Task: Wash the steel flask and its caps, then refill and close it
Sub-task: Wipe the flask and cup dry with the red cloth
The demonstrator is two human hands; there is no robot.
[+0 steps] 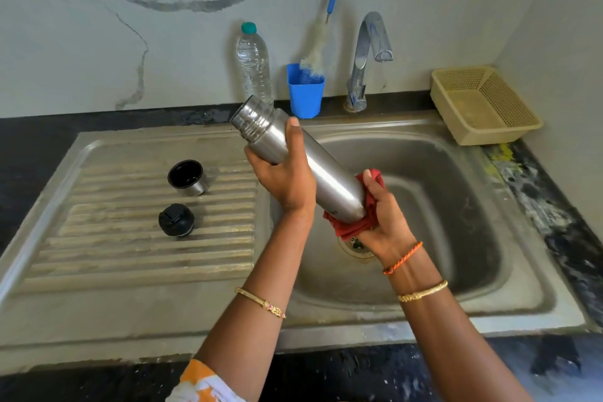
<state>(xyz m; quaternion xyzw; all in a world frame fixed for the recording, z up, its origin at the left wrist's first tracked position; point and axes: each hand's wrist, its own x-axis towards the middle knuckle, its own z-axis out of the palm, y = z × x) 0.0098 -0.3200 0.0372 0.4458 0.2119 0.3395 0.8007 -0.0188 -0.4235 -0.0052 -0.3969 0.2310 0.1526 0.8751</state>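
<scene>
A clear plastic water bottle with a green cap (254,65) stands by the wall; a cream perforated plastic basket (483,104) sits right.

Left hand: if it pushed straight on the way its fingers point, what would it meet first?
Probably the blue cup at the sink's back edge; the left hand grips the steel flask, fingers pointing up-and-away. Depth unclear.

A steel sink unit (130,313) sits in a dark counter (32,134). On its ribbed drainboard, left of the basin, lie two caps — a steel cup cap (188,177) mouth up, and a black stopper (176,219) nearer the front edge. Along the back edge stand a water bottle (254,65), a blue cup (305,91) and the tap (365,62) — a beige basket (483,104) fills the back right corner.
</scene>
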